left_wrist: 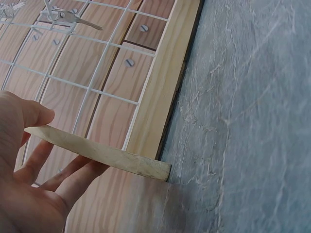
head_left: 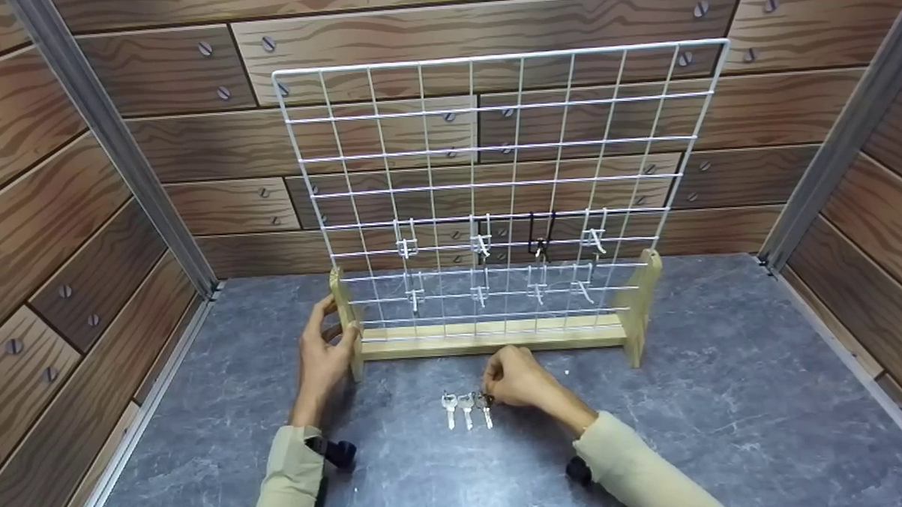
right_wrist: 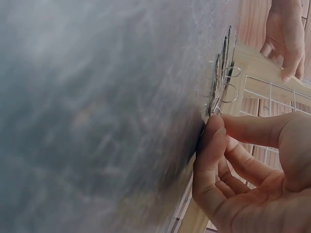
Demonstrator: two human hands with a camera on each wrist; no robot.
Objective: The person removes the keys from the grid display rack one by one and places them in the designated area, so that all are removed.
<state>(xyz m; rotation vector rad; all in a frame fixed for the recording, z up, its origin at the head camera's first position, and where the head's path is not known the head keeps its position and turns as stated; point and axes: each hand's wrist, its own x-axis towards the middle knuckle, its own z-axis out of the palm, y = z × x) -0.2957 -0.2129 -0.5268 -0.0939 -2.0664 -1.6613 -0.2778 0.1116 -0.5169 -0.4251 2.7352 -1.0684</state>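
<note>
My left hand (head_left: pixel 326 362) grips the wooden end panel (left_wrist: pixel 97 150) of a white wire grid rack (head_left: pixel 500 146), thumb on one face and fingers on the other. Three silver keys (head_left: pixel 466 412) with small rings lie side by side on the grey table in front of the rack. At the rightmost key (head_left: pixel 487 414), my right hand (head_left: pixel 521 380) pinches its ring end between thumb and index finger. The keys (right_wrist: pixel 218 80) show nearly edge-on in the right wrist view, their rings sticking out toward the rack.
Several hooks (head_left: pixel 481 243) hang in two rows on the lower grid, one with a black part (head_left: pixel 542 234). A key (left_wrist: pixel 68 17) hangs at a hook in the left wrist view. Wood-patterned walls (head_left: pixel 158 56) enclose the grey tabletop (head_left: pixel 723 413) behind and at both sides.
</note>
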